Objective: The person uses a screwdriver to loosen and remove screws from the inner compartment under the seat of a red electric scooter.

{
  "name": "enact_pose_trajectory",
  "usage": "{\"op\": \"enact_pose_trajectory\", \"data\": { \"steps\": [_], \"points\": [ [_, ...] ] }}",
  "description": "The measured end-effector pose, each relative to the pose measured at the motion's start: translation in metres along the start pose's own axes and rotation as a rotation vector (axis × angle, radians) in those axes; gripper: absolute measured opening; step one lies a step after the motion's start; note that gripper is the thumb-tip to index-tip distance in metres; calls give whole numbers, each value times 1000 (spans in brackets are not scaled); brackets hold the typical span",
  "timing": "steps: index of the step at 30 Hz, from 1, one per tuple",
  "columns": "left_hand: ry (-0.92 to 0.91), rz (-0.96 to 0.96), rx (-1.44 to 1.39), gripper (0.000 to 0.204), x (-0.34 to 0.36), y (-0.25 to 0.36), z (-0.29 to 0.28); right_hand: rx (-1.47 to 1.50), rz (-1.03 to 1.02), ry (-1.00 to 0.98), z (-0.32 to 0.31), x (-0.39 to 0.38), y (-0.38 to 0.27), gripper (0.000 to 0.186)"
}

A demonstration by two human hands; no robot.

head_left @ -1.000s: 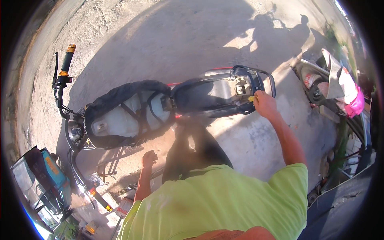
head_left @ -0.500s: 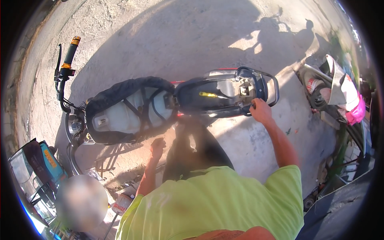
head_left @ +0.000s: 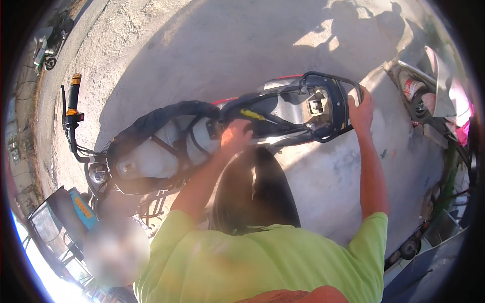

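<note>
A motorcycle without its seat in place stands across in front of me, handlebar to the left and tail to the right. My right hand (head_left: 360,112) is closed round the black rear grab rail (head_left: 331,77). By the joint between the pale tank (head_left: 151,160) and the tail frame hovers my left hand (head_left: 236,135), its fingers partly spread and nothing visible in them; whether it touches the frame I cannot tell. A screwdriver with a yellow handle (head_left: 251,114) lies in the hollow under the seat area. A smooth black shape (head_left: 257,194) is below the frame, in front of my shirt.
The handlebar grip (head_left: 73,93) juts out at far left. At lower left are a blurred round patch (head_left: 116,252) and a blue-green box (head_left: 83,209). Clutter with a pink item (head_left: 462,131) stands at right. Concrete ground (head_left: 212,55) stretches beyond the motorcycle.
My right hand has shifted from the tail's near side to the end of the grab rail. My left hand has risen from below the tank to the frame. The motorcycle's tail appears tilted slightly farther away.
</note>
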State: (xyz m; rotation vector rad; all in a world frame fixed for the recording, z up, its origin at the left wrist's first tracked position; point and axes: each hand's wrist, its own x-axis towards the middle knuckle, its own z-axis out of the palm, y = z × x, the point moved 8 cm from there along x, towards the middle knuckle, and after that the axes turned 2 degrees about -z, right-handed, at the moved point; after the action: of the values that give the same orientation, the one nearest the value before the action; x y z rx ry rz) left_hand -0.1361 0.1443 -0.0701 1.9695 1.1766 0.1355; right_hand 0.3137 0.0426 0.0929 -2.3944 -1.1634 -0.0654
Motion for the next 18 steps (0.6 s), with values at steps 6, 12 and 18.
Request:
{"op": "enact_pose_trajectory", "data": {
  "steps": [6, 12, 18],
  "points": [
    [-136, 219, 500, 54, 73, -40, 68, -60, 271, -181, 30, 0, 46, 53],
    [-18, 303, 691, 32, 91, -45, 94, -3, 309, -200, 26, 1, 41, 45],
    [-185, 272, 630, 27, 90, -35, 78, 191, 346, -174, 21, 1, 45, 36]
  ]
}}
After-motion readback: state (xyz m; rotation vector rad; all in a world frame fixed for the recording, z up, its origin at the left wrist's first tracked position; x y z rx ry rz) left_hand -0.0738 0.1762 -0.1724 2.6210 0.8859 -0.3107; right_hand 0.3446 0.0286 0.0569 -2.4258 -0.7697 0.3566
